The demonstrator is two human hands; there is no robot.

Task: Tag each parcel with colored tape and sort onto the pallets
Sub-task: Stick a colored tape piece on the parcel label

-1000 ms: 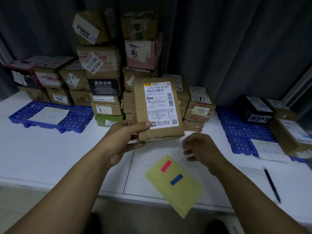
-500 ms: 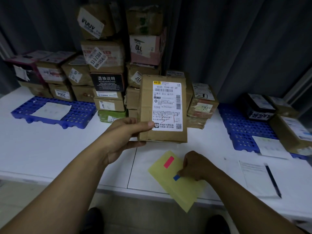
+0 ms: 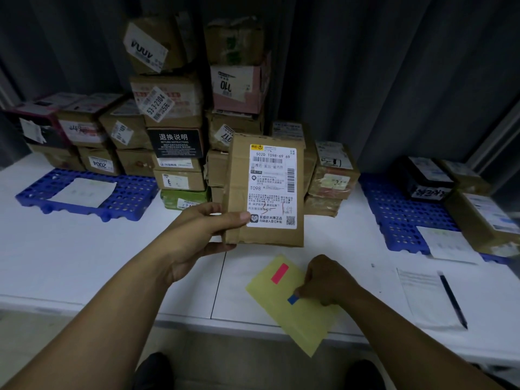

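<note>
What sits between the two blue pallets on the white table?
In the head view, a tall stack of cardboard parcels stands between the left blue pallet and the right blue pallet; in front of it the left hand holds one labelled parcel.

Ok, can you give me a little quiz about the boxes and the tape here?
1. True or false: the left hand holds a parcel with its label facing the camera.
2. Which tape strip on the yellow sheet is the right hand picking at? A red, B blue, C green.
3. Fill in: on the paper at the right lies a ____.
Key: 1 true; 2 B, the blue tape; 3 pen.
</note>
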